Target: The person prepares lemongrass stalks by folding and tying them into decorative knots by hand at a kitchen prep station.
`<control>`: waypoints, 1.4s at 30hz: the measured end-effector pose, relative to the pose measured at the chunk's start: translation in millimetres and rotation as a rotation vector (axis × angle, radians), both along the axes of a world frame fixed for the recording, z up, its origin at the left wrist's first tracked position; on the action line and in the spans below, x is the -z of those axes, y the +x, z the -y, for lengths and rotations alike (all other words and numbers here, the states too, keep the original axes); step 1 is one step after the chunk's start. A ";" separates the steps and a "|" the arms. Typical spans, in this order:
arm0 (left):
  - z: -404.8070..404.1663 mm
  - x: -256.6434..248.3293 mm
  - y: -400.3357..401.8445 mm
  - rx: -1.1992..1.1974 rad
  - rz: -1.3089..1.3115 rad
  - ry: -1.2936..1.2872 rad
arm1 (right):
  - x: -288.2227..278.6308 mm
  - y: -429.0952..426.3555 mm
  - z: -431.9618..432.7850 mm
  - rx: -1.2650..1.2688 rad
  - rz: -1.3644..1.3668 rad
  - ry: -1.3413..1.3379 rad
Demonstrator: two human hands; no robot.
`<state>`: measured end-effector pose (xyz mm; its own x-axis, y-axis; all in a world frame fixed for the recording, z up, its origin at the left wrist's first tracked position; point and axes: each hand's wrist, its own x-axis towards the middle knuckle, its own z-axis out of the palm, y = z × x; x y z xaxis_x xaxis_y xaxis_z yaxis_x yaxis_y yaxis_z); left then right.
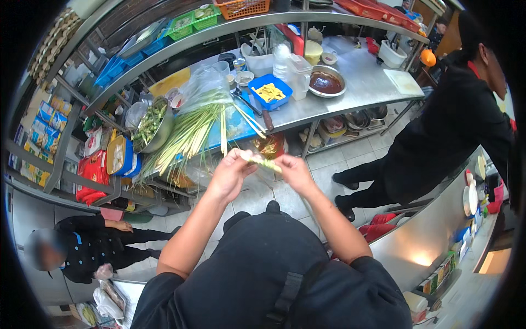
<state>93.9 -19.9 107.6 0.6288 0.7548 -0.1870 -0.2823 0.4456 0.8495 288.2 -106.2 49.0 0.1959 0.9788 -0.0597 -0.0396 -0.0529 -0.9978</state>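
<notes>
Between my two hands stretches a short pale-green stalk piece (266,163), apparently lemongrass, with a twisted, bumpy middle. My left hand (228,174) pinches one end between thumb and fingers. The other end is pinched by my right hand (296,174). Both hands are above the floor, just off the table's front edge. Beyond my left hand lies a pile of long lemongrass stalks (197,137) on a blue cutting board (240,130), its leafy part under a clear plastic bag (207,88). Left of the pile, a steel bowl (163,133) holds green knotted bundles (151,123).
A knife (267,119) lies on the table with its brown handle over the front edge. Behind it are a blue basket (263,103) of yellow pieces and a bowl of dark sauce (326,82). One co-worker (435,123) stands right, another (90,246) lower left.
</notes>
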 end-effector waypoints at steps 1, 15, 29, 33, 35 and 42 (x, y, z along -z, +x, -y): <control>2.8 6.0 -1.4 0.025 -0.091 0.138 | -5.7 7.1 -7.6 0.032 0.011 0.057; 3.8 -9.4 -5.4 0.056 -0.127 0.114 | -22.6 -1.3 -10.0 -0.040 0.017 0.084; 16.0 6.3 -2.3 0.011 -0.275 0.177 | -2.8 -12.3 0.1 -0.010 -0.083 0.056; 17.4 19.6 3.9 -0.010 -0.452 0.377 | -65.8 -8.5 2.0 0.125 0.336 0.109; 10.2 34.9 14.9 -0.155 -0.358 0.326 | -63.8 -32.6 11.0 0.138 0.341 0.206; 16.1 10.6 5.4 0.054 -0.148 0.054 | -11.7 -14.4 9.4 -0.018 -0.050 -0.008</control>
<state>99.3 -36.0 97.1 0.6376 0.7319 -0.2405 -0.1289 0.4092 0.9033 273.8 -115.6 60.7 0.1749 0.9816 -0.0769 -0.0879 -0.0622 -0.9942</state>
